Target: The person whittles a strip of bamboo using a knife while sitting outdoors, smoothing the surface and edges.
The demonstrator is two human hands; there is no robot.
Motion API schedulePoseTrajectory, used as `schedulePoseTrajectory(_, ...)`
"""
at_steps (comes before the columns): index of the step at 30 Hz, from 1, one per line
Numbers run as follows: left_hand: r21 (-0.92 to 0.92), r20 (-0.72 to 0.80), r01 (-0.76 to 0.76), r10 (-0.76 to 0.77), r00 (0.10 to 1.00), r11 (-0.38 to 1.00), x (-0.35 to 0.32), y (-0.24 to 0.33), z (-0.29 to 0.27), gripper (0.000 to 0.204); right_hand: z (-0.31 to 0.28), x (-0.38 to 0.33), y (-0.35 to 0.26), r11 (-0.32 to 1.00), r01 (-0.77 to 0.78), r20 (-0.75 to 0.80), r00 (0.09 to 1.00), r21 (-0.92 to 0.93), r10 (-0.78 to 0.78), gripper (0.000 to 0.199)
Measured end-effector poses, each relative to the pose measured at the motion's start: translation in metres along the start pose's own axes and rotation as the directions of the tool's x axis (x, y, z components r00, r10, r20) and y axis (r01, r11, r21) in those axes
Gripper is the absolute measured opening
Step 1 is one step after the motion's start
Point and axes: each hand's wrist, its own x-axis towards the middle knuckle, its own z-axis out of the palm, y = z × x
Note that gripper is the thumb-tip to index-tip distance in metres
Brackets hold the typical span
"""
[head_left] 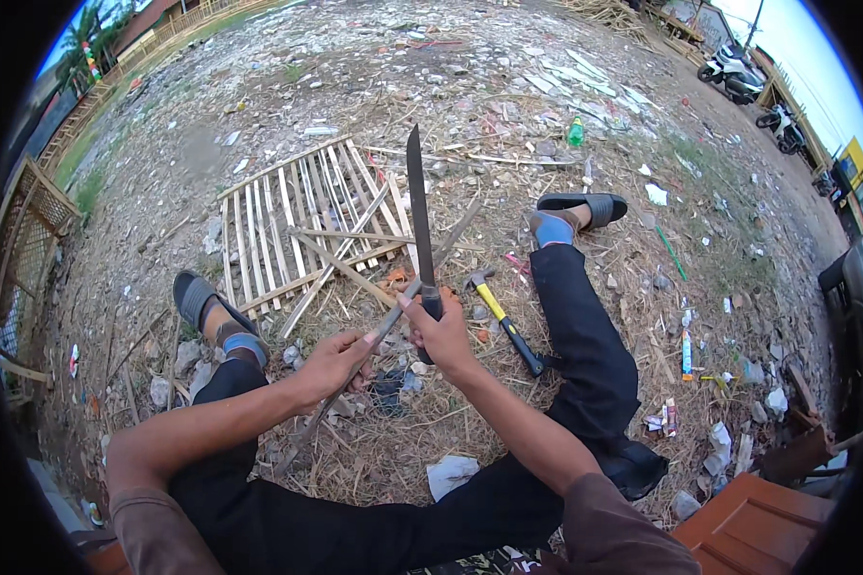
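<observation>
My right hand (441,333) is wrapped round the dark handle of a machete (419,206), whose long blade points up and away from me. In my left hand (338,366) is a thin wooden stick (458,233), held at a slant from lower left to upper right. It crosses the machete near the base of the blade, close to my right thumb; whether the two touch I cannot tell. Beyond my hands lies a frame of pale wooden slats (283,230) with loose slats across it. A claw hammer (506,324) with a yellow and black handle rests right of my right hand.
My legs are spread on either side, with sandalled feet. Stones, dry straw and litter cover the ground. A green plastic bottle (575,132) lies farther off. A woven panel (34,240) stands at the left, a brown wooden board (758,527) at lower right, and motorbikes (734,72) far right.
</observation>
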Motion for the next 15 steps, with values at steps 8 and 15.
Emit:
schedulePoseTrajectory(8,-0.009,0.121,0.047,-0.045,0.992,0.999,-0.013,0.018,0.009,0.032,-0.018,-0.001,0.007,0.988,0.02,0.057,0.998,-0.154,-0.012,0.025)
schedulePoseTrajectory(15,0.049,0.051,0.042,-0.044,0.998,0.998,-0.01,0.028,0.01,0.034,-0.051,-0.015,-0.009,0.652,0.218,0.047,0.962,-0.726,-0.269,0.022)
